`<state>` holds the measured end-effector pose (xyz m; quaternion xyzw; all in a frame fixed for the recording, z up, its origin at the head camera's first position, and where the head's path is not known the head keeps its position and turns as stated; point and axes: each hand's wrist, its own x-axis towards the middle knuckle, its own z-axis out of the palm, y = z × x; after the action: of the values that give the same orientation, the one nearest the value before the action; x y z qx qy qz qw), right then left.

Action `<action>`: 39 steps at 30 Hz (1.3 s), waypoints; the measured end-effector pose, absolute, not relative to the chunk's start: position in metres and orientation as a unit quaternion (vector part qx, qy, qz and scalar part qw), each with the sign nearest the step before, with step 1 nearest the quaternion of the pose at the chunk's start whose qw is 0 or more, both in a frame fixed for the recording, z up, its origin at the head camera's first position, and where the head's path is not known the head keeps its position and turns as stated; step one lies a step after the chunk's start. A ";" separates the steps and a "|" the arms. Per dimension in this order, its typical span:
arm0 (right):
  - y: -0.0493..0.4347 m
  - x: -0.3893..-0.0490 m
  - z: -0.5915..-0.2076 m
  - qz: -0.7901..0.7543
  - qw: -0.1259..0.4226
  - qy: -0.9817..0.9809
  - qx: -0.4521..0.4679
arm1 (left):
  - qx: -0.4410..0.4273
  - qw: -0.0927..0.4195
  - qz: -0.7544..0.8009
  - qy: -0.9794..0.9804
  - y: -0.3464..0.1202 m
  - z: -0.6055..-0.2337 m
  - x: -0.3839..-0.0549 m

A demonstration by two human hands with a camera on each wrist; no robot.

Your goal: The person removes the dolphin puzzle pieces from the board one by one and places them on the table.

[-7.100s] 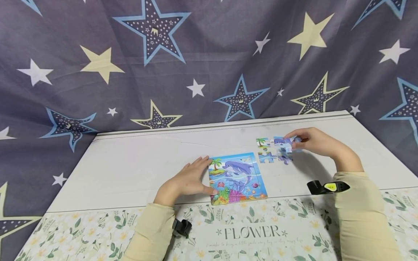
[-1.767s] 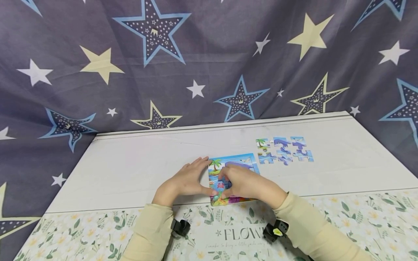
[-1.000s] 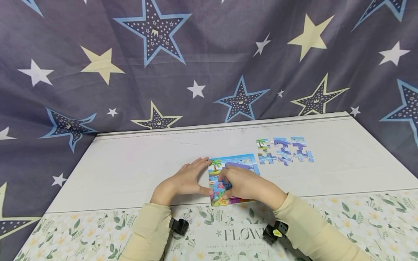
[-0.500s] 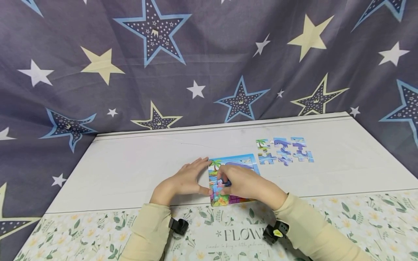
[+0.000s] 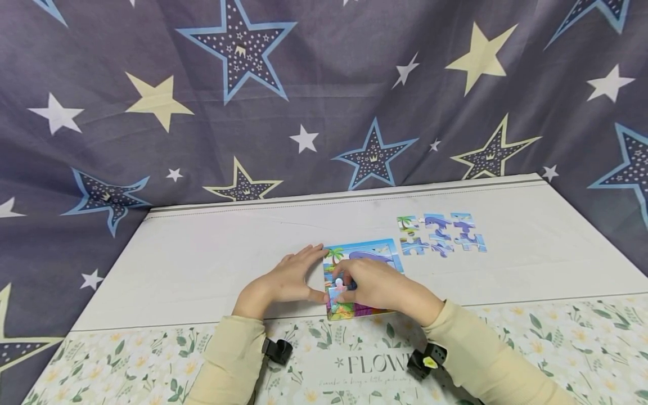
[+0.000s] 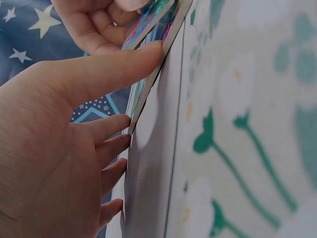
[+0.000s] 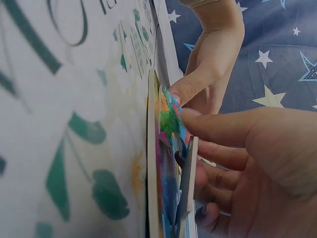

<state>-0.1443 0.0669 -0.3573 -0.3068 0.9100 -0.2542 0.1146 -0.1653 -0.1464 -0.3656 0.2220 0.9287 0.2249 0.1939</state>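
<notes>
The dolphin jigsaw puzzle board (image 5: 354,246) lies on the white table surface, partly covered by my right hand. My left hand (image 5: 286,281) is spread along its left edge; in the left wrist view the straight thumb presses the rim (image 6: 161,57) and the fingertips touch the side. My right hand (image 5: 382,284) reaches over the board and pinches a puzzle piece (image 5: 336,293) with a blue and pink print at the lower left, raised and tilted. Another pale-edged piece (image 7: 187,183) stands tilted by the fingers in the right wrist view.
Several puzzle pieces (image 5: 437,247) lie in two rows to the right of the board. Floral cloth (image 5: 152,360) with lettering covers the front of the table. A star-patterned curtain (image 5: 324,84) hangs behind.
Earlier my right hand was putting pieces down at the right; it now works on the board. Within the last second the pinched piece has lifted and shifted left. My left hand barely moved.
</notes>
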 end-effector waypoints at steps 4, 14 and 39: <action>0.067 -0.145 -0.357 -0.268 0.121 0.904 -0.310 | 0.223 0.192 0.228 0.928 -0.147 -0.366 -0.166; 0.070 -0.148 -0.354 -0.329 0.144 0.878 -0.317 | 0.221 0.193 0.225 0.929 -0.147 -0.368 -0.167; 0.097 -0.163 -0.338 -0.383 0.178 0.850 -0.314 | 0.219 0.190 0.225 0.930 -0.146 -0.367 -0.167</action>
<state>-0.1629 0.0968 -0.3378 -0.3136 0.8503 -0.3833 0.1781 -0.1665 -0.1458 -0.3673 0.2186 0.9304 0.2248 0.1897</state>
